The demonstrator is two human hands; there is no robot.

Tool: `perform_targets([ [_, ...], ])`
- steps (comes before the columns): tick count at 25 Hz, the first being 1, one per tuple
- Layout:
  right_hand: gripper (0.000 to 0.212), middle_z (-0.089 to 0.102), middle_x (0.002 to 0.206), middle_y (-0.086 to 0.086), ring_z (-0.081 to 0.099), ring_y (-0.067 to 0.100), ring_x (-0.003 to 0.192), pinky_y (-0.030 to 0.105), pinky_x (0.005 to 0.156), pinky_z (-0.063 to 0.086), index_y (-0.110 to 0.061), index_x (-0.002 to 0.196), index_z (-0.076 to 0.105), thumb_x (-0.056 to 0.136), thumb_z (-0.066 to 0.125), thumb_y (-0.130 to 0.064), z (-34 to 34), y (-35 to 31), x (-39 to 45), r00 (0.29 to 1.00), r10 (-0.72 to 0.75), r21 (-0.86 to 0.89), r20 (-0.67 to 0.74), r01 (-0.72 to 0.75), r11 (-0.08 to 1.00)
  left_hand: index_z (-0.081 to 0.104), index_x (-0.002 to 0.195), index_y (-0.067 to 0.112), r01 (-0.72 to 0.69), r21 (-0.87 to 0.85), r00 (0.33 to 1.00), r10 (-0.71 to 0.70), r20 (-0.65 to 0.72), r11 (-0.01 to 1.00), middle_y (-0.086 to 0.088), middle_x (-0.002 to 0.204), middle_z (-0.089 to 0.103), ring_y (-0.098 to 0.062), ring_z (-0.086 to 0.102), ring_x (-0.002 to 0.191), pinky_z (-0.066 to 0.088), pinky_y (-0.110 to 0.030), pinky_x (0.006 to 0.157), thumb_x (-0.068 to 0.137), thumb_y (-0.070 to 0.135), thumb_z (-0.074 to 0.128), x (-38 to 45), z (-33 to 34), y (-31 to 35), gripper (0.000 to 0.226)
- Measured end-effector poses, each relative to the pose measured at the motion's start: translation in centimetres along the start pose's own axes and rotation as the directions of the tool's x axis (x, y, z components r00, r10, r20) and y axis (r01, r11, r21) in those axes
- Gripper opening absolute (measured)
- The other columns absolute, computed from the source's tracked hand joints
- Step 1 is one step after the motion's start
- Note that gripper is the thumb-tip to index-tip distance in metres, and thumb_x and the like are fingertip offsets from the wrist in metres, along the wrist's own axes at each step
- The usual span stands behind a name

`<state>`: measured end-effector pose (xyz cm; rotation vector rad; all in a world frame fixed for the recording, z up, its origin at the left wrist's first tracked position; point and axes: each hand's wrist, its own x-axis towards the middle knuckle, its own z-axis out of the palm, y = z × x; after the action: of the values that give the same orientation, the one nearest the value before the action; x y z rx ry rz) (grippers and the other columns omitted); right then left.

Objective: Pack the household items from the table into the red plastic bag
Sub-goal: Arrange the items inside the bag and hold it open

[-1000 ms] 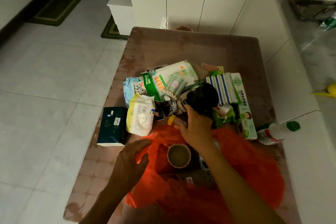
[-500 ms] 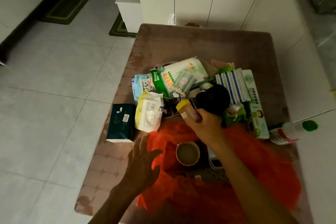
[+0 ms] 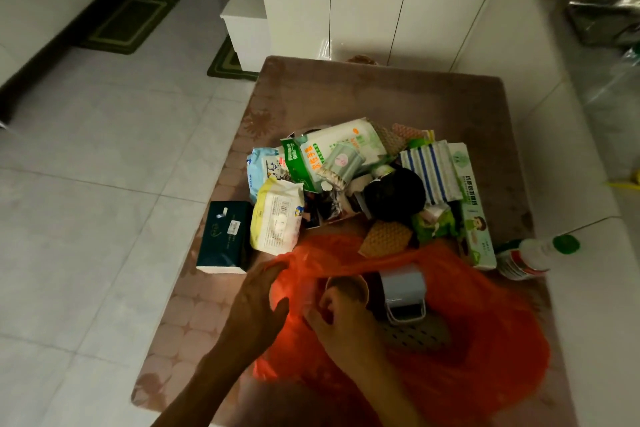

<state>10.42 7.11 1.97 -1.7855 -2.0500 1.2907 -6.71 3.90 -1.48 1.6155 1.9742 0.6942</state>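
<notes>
Early going, by the look of it. The red plastic bag (image 3: 450, 340) lies at the near end of the table (image 3: 346, 87), mouth open toward the pile. Inside it, as far as I can see: 1 brown cup (image 3: 346, 284), 1 grey container w/ handle (image 3: 403, 291), 1 perforated grey piece (image 3: 415, 334) — so 3 items in.

Left hand (image 3: 256, 302) grips the bag's rim on its left side, fingers curled into the plastic, holding it open. Right hand (image 3: 341, 319) is down in the bag mouth next to the cup, fingers bent; can't tell if it's got anything.

Left to pack, all beyond the bag: 1 dark green tissue box (image 3: 225, 236), 1 yellow-white packet (image 3: 277, 218), 1 blue wipes pack (image 3: 263, 170), 1 green-white pack (image 3: 329, 156), 1 black round thing (image 3: 394, 198), 1 striped cloth bundle (image 3: 429, 173), 1 long green-white box (image 3: 474, 204), 1 green-capped bottle (image 3: 533, 253), plus small bits I can't count. Most of the job remains, I'd say.
</notes>
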Motion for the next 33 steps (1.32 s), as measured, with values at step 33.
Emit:
perform_targets([
  [33,0.032,0.062,0.120,-0.010,0.058,0.013,0.108,0.037,0.079,0.051,-0.026,0.096,0.074,0.082,0.067,0.002,-13.4,9.8,0.3,0.951,0.225,0.751,-0.213,0.013,0.660,0.054,0.126,0.030,-0.334,0.542,0.924,0.155,0.349,0.772,-0.010,0.152,0.030,-0.031,0.018,0.142,0.014,-0.062,0.110,0.079,0.036,0.066,4.3,1.9,7.0,0.049],
])
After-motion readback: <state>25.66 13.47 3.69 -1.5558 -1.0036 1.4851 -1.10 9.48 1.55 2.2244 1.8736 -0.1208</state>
